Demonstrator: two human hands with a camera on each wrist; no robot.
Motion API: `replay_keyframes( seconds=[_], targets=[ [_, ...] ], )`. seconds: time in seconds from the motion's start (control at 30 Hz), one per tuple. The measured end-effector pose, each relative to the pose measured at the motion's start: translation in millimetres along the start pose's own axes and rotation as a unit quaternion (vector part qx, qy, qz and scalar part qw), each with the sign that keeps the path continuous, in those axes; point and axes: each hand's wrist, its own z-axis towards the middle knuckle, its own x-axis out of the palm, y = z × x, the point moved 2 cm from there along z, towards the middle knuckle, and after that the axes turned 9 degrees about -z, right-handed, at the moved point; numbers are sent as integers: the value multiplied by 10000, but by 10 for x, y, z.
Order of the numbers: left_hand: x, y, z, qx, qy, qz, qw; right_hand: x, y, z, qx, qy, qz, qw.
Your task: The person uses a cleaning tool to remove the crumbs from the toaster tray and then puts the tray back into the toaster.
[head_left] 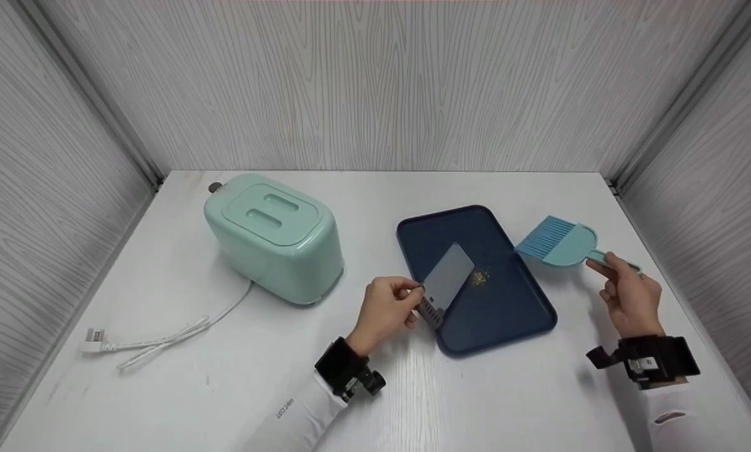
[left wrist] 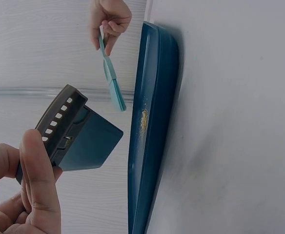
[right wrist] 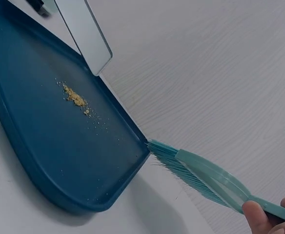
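Note:
My left hand [head_left: 386, 309] pinches a crumb tray [head_left: 452, 271], a thin flat metal plate, by its dark slotted edge [left wrist: 57, 122]. The plate is tilted above the left side of a navy tray [head_left: 507, 317]. On that tray lies a small heap of yellowish crumbs [head_left: 479, 277], with finer specks around it in the right wrist view. My right hand [head_left: 632, 298] holds a teal brush [head_left: 563, 243] by its handle. Its bristles [right wrist: 166, 152] point left at the tray's right rim; whether they touch it, I cannot tell.
A mint-green toaster [head_left: 278, 242] stands at the back left, its top showing two slot shapes. Its white cord [head_left: 181, 336] lies on the table to the left and ends in a plug [head_left: 93, 342]. A small dark round thing [head_left: 215, 187] is behind the toaster. Grey panels enclose the table.

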Motion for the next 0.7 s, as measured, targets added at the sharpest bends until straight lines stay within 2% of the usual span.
replay_keyframes(
  seconds=[0.33,0.57,0.7],
  targets=[
    [-3,12,14,-14,-38,-20,10000,-78,-38,42,136,-123,-64,9998],
    [-20,20,-9,24,73,-36,10000,-141,-44,95,277,-328,-181,9989],
    [-19,30,-5,5,62,-45,10000,-180,-60,116,392,-285,-96,9988]
  ],
)
